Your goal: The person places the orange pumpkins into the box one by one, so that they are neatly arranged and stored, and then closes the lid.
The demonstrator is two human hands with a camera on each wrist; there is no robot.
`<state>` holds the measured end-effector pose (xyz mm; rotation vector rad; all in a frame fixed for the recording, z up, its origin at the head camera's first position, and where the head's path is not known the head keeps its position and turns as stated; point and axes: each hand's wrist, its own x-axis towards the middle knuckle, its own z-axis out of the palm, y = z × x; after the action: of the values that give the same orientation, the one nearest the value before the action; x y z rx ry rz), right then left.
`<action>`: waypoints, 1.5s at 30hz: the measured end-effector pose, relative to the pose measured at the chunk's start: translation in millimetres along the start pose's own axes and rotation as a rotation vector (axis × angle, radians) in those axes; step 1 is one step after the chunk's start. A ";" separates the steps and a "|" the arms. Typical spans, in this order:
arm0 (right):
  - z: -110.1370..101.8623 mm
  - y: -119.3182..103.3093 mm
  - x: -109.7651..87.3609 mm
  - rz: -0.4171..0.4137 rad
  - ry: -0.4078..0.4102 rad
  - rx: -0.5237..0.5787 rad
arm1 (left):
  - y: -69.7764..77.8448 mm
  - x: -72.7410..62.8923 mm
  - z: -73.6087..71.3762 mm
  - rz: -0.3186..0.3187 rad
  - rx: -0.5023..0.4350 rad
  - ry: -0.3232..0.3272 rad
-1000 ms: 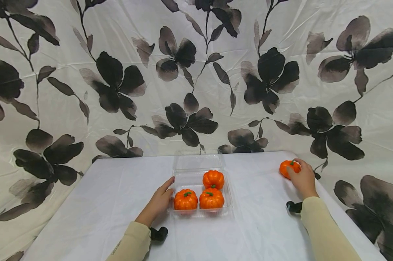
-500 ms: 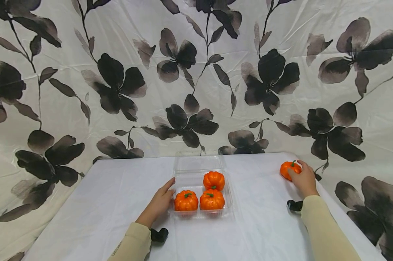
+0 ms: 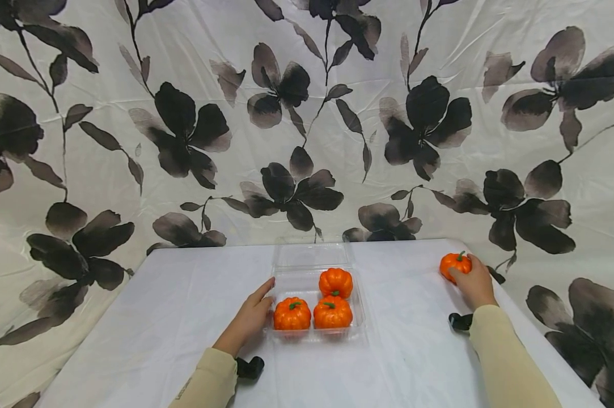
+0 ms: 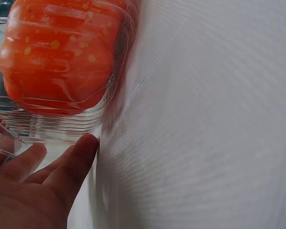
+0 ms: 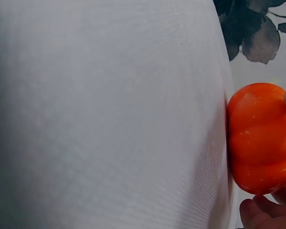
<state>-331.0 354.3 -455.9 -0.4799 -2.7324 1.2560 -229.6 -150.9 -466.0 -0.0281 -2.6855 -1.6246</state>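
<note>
At the back right of the table, my right hand [image 3: 474, 281] holds a small glossy orange pumpkin [image 3: 452, 266] with a green stem, thumb on one side and fingers on the other. The right wrist view shows this lobed pumpkin [image 5: 260, 138] resting on the cloth between the fingertips. In the middle stands a clear plastic clamshell box [image 3: 296, 280], its lid laid back. Inside sit three similar pumpkins: one front left [image 3: 292, 314], one front right [image 3: 333, 312], one back right [image 3: 335, 283]. My left hand [image 3: 246, 319] rests against the box's left wall, its extended fingers [image 4: 69, 167] touching the plastic.
A white cloth covers the table [image 3: 184, 306]. Behind it hangs a pale curtain [image 3: 347, 187] with dark flower prints. The clear lid [image 3: 313, 256] lies toward the table's back edge. The right table edge runs close beside the right forearm [image 3: 511, 357].
The view shifts slightly. Both hands, the box and the pumpkins otherwise stay where they were, with the right hand keeping its hold on the far pumpkin.
</note>
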 end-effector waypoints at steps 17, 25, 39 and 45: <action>-0.1 4.2 -0.9 0.002 -0.057 0.036 | 0.0 -1.4 -1.2 0.024 0.014 0.007; 0.6 3.8 1.2 -0.043 -0.035 0.021 | 1.6 -1.2 -0.1 -0.003 0.009 0.010; 2.8 0.6 -4.1 -0.072 -0.020 0.031 | 1.2 -0.9 0.5 -0.008 0.026 0.012; 4.0 -4.1 -7.1 -0.087 -0.020 0.036 | 1.4 -1.1 0.8 -0.010 0.021 0.010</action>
<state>-326.1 346.6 -455.2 -0.3428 -2.7099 1.2925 -228.4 -149.6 -465.2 -0.0058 -2.6994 -1.5947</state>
